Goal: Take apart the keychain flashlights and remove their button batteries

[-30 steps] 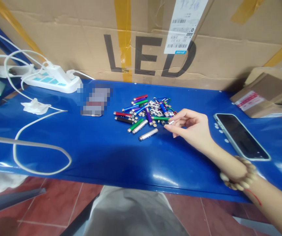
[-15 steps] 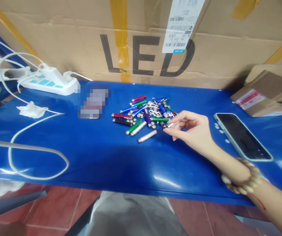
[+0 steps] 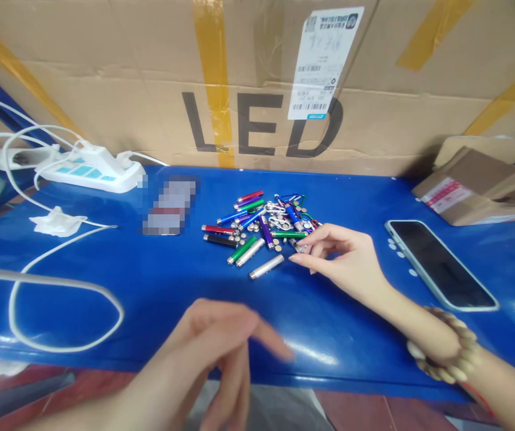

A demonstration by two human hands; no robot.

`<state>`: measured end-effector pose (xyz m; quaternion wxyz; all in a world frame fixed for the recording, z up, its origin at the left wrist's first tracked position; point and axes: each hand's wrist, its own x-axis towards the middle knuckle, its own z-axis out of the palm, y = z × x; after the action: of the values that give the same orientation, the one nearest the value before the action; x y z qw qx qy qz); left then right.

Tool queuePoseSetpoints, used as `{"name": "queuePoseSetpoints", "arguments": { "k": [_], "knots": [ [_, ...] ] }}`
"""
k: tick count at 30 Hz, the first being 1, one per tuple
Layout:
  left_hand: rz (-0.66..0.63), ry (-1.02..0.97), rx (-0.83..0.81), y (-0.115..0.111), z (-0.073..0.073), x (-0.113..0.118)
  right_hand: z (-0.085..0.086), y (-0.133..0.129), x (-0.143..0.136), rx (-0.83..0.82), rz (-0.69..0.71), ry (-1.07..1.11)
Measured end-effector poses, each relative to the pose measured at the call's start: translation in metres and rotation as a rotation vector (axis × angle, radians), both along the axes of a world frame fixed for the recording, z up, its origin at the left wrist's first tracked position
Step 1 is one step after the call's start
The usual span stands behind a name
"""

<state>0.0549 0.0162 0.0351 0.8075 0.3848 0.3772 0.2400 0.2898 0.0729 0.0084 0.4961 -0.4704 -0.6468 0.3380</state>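
Observation:
My right hand [image 3: 345,257] is closed in a pinch on a small silver metal piece [image 3: 301,247], partly hidden by the fingers. Just left of those fingertips lies a pile of slim metal penlight-like tubes, among them a silver tube [image 3: 266,267], a green tube [image 3: 290,234], a purple tube [image 3: 267,232] and a black tube [image 3: 220,240]. Round button cells [image 3: 277,242] and keychain clips [image 3: 276,207] are scattered among them. Over the near edge of the table hovers my left hand [image 3: 221,341], fingers apart and bent downward, a little blurred, with nothing visible in it.
A phone [image 3: 441,263] rests at the right, with several small white discs beside it. Behind stand a large carton [image 3: 150,78] and a small open box [image 3: 468,185]. At left are a power strip [image 3: 123,176], white cables and a pixelated rectangular object [image 3: 170,206].
My left hand has come into view from below. My right hand keeps its pinch on the silver piece close to the pile. The view has tilted up slightly.

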Motion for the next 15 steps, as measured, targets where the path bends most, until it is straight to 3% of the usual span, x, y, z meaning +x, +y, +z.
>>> {"name": "queuePoseSetpoints", "arguments": {
  "k": [3, 7, 15],
  "knots": [
    [-0.007, -0.073, -0.091, 0.02, 0.006, 0.015, -0.001, -0.001, 0.001, 0.024, -0.002, -0.055],
    [0.045, -0.036, -0.089, 0.044, 0.004, 0.025, -0.003, -0.001, 0.004, 0.05, -0.009, -0.091],
    [0.017, 0.007, -0.069, 0.054, 0.004, 0.024, -0.005, 0.003, 0.009, 0.142, 0.026, -0.206]
  ]
}}
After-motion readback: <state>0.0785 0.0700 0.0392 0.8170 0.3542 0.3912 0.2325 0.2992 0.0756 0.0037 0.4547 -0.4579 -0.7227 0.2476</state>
